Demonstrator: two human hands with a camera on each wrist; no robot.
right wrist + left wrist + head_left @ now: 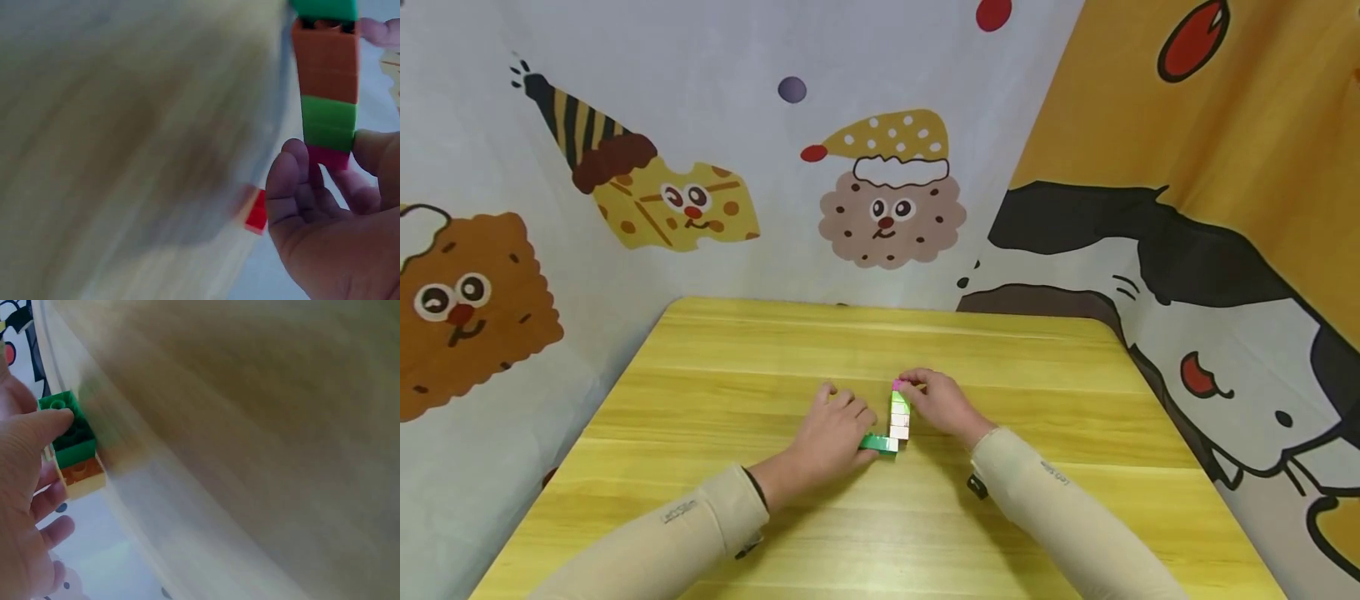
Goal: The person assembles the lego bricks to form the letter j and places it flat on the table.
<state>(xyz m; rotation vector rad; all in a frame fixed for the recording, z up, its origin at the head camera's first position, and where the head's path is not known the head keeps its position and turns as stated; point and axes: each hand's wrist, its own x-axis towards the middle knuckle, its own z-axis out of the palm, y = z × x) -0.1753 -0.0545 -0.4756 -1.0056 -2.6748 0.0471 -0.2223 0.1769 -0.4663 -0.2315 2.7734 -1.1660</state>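
A chain of toy building blocks is joined between my hands. My left hand (831, 429) holds the green block (78, 447) at one end, thumb pressed on its hollow side. Against the green block sits an orange block (84, 478). In the right wrist view, orange blocks (326, 62) continue into a lime green block (329, 122) and a pink block (329, 157) at the far end. My right hand (943, 404) pinches that pink end between thumb and fingers. Glare whitens the orange blocks in the head view.
Beneath both hands spreads a wood-grain table (715, 350). A small red block (256, 212) lies on it near my right fingers, hidden in the head view. Behind the table's far edge hangs a cartoon-printed curtain (722, 92).
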